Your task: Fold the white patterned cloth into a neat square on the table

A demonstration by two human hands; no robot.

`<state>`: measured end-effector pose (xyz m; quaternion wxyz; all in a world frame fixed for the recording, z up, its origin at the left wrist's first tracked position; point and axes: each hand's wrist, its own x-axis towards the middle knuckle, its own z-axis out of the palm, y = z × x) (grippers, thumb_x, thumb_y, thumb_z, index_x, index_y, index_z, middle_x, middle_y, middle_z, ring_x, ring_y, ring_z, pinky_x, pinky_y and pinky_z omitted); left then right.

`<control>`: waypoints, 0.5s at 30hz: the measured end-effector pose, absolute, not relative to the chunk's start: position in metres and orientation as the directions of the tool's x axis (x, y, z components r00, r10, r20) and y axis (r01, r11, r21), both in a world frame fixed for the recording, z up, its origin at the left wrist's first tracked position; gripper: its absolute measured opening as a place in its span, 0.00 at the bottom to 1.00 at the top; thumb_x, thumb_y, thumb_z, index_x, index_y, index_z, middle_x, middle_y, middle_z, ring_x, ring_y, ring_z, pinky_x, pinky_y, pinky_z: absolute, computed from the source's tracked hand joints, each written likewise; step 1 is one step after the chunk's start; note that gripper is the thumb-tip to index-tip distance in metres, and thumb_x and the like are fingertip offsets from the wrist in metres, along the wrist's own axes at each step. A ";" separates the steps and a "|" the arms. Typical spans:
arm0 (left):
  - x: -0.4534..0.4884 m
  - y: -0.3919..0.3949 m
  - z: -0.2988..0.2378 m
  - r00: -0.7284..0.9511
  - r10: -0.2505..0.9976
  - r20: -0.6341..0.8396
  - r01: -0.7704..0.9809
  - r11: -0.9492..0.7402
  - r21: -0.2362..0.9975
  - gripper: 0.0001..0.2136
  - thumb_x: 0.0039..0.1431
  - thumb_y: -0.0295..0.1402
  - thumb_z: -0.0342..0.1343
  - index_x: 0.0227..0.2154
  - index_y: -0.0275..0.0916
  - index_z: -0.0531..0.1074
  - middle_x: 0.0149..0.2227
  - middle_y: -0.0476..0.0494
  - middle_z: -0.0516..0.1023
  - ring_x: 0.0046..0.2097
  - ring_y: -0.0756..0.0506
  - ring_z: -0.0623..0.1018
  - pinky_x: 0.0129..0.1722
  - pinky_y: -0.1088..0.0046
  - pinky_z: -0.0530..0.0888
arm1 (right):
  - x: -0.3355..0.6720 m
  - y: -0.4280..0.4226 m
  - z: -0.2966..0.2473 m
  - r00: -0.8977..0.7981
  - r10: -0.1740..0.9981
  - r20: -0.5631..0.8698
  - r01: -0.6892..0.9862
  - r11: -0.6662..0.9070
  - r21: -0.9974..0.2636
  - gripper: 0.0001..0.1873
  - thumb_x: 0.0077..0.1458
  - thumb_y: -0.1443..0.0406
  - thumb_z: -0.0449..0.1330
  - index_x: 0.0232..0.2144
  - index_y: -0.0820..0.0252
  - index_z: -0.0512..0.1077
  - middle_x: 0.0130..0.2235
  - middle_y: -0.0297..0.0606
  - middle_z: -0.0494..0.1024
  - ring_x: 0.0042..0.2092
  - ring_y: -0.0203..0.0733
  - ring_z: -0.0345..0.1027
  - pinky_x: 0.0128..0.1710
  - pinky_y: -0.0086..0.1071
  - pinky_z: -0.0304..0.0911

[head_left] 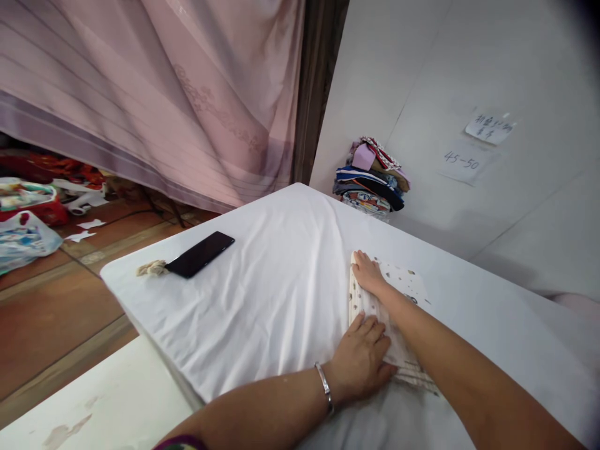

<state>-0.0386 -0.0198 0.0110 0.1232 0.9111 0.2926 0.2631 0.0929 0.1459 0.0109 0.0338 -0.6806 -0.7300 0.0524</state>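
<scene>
A folded white cloth with small printed motifs lies on the white-covered table. My left hand, with a silver bracelet at its wrist, rests flat on the cloth's near left part, fingers apart. Farther up, my right hand lies on the far left corner of the cloth, its fingers stretched along the folded edge. Both palms face down. My right forearm covers part of the cloth's middle, so the whole shape cannot be seen.
A black phone with a beige cord strap lies at the table's left. Behind the far edge is a stack of folded clothes against the wall. A pink curtain hangs at the back; bags and a red basket stand on the floor.
</scene>
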 end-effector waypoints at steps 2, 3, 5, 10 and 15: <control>-0.039 -0.020 0.011 0.691 0.597 0.407 0.471 -0.799 0.373 0.18 0.57 0.45 0.47 0.43 0.36 0.67 0.50 0.41 0.67 0.55 0.41 0.61 0.60 0.60 0.50 | 0.089 0.145 0.009 -0.046 0.999 -0.029 0.992 0.043 -0.121 0.27 0.57 0.65 0.38 0.59 0.65 0.49 0.63 0.45 0.48 0.63 0.48 0.39 0.57 0.48 0.40; -0.039 -0.019 0.012 0.692 0.596 0.408 0.471 -0.800 0.370 0.18 0.57 0.45 0.47 0.43 0.36 0.67 0.50 0.41 0.67 0.55 0.41 0.61 0.60 0.60 0.50 | 0.089 0.146 0.009 -0.040 0.999 -0.036 0.992 0.035 -0.124 0.27 0.57 0.66 0.38 0.60 0.65 0.48 0.63 0.45 0.47 0.63 0.48 0.38 0.58 0.48 0.39; -0.039 -0.019 0.012 0.696 0.589 0.411 0.465 -0.806 0.366 0.18 0.57 0.45 0.47 0.43 0.36 0.67 0.50 0.40 0.67 0.55 0.41 0.61 0.60 0.60 0.51 | 0.090 0.146 0.014 -0.042 0.997 -0.058 0.990 0.033 -0.136 0.27 0.58 0.65 0.38 0.59 0.62 0.50 0.63 0.42 0.48 0.63 0.46 0.40 0.58 0.47 0.40; -0.040 -0.019 0.013 0.701 0.574 0.423 0.441 -0.815 0.375 0.18 0.58 0.43 0.47 0.44 0.36 0.66 0.49 0.41 0.68 0.55 0.42 0.62 0.60 0.61 0.50 | 0.097 0.129 0.032 -0.052 0.997 -0.053 0.984 0.042 -0.172 0.26 0.59 0.60 0.36 0.59 0.60 0.51 0.63 0.41 0.50 0.62 0.43 0.41 0.57 0.40 0.44; -0.038 -0.018 0.013 0.693 0.583 0.425 0.433 -0.807 0.402 0.19 0.56 0.42 0.49 0.46 0.37 0.65 0.50 0.40 0.67 0.55 0.41 0.62 0.59 0.59 0.52 | 0.088 0.098 0.017 -0.122 0.993 -0.011 0.986 0.120 -0.113 0.27 0.59 0.60 0.38 0.59 0.63 0.50 0.63 0.42 0.49 0.63 0.44 0.38 0.58 0.43 0.39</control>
